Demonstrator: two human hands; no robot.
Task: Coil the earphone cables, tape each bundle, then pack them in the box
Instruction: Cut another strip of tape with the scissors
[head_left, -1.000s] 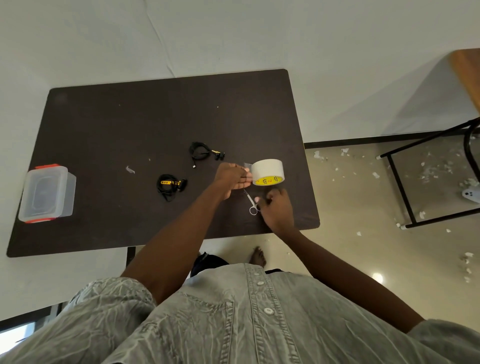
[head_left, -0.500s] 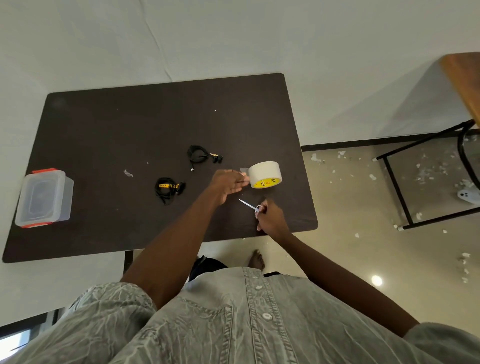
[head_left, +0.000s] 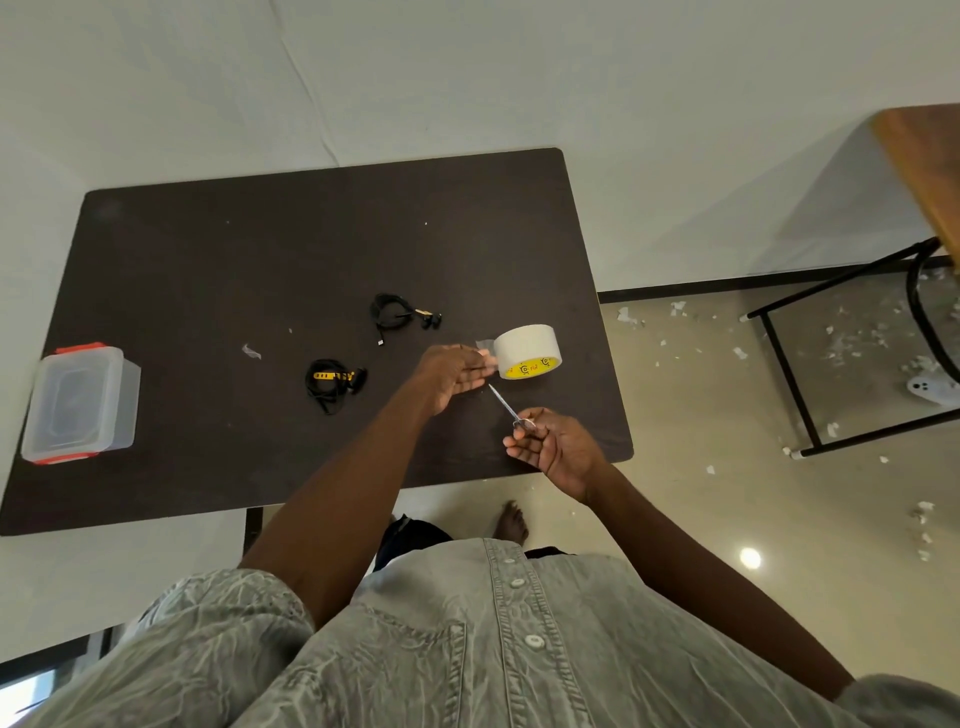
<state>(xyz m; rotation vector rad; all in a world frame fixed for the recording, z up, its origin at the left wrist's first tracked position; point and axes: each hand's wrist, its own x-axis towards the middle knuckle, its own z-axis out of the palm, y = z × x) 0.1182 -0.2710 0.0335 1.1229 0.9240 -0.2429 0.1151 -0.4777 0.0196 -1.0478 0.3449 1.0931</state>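
Head view shows a dark brown rectangular table (head_left: 218, 260) with a roll of off-white adhesive tape with a yellow printed core (head_left: 527, 352) standing on edge near its right side. The left hand (head_left: 453, 371) reaches forward with fingers extended and pinches the free tape end (head_left: 485, 345) pulled a short way off the left of the roll. The right hand (head_left: 558, 447) is held lower and nearer, fingers curled round the handles of small metal scissors (head_left: 509, 408) whose blades point up and left toward the pulled strip without touching it. Two coiled black earphone bundles lie on the table left of the hands: a far bundle (head_left: 397, 318) with its earbuds and plug end trailing, and a near bundle with a yellow band (head_left: 332, 382). A clear plastic box with orange-red latches (head_left: 80, 402) stands at the left edge, well apart from both bundles. Judged from appearance, the tape is light and sticky and will fold onto itself if slack, so it is best held by its end and kept taut for the cut. The bundles are light, soft and springy; each is best gripped across the whole coil so that no loop escapes. The box looks rigid and light.
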